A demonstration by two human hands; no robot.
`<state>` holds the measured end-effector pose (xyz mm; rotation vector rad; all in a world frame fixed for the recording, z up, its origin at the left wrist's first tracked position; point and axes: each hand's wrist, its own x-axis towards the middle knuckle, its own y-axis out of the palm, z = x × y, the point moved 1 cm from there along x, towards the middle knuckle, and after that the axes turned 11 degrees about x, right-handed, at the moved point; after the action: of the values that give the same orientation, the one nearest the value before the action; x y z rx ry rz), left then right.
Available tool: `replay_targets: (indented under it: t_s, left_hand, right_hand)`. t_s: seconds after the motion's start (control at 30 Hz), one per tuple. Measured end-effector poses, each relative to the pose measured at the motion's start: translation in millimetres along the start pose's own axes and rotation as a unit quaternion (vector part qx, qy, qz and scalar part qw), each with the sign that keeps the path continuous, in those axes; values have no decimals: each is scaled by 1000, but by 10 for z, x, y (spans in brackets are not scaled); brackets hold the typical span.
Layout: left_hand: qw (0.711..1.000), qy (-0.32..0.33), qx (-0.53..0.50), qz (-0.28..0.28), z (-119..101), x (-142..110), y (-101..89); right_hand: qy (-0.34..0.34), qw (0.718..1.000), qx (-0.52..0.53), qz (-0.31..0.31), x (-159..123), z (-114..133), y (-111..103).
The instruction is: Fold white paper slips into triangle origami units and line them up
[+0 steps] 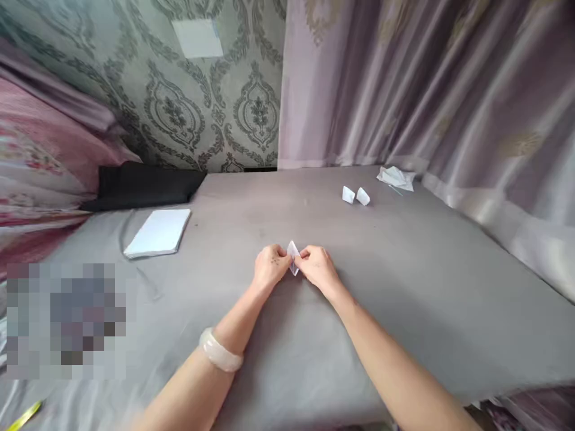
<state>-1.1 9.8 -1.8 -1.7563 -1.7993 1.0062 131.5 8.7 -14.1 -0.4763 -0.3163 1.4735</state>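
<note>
Between my two hands is a small piece of folded white paper (293, 249), diamond-shaped as I see it, with a crease down its middle. My left hand (272, 264) pinches its left side with thumb and fingers closed. On the right side, my right hand (317, 266) grips the same paper in a like pinch. Both hands are just above or on the grey cloth (287, 371); I cannot tell whether the paper touches it. A pale bangle (220, 352) circles my left wrist.
Two small folded white paper shapes (348, 195) stand at the back right. Behind them lie crumpled white papers (395, 177) with a thin stick. A stack of white paper (159, 232) is at left, before a folded black cloth (148, 184). Curtains (404, 84) border the right.
</note>
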Motion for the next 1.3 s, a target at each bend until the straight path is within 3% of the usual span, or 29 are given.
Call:
replay_targets:
  t_s: [0.17,0.47,0.6,0.73,1.07,1.17,1.3]
  left_hand:
    - [995,-16,-101,13,45,-24,10]
    - [955,55,-293,-12,6,-78,59]
    - [962,110,-246,-34,-4,-109,74]
    - [972,114,-199,-42,-3,-135,71]
    - [967,119,-224,9,-15,-117,19]
    - [973,142,-179,-31,-10,-134,12]
    - [969,175,-123,-125,-32,-174,-14]
  right_hand:
    - [-15,998,59,26,-9,-52,-17]
    - [-75,987,141,3,-87,40,-55]
    - [-104,988,116,-12,-145,93,-81]
    - [-110,988,103,-23,-156,98,-86]
    - [-83,991,105,23,-128,37,-119]
    - [-75,986,141,40,-115,10,-106]
    - [-18,967,241,79,-126,24,-110]
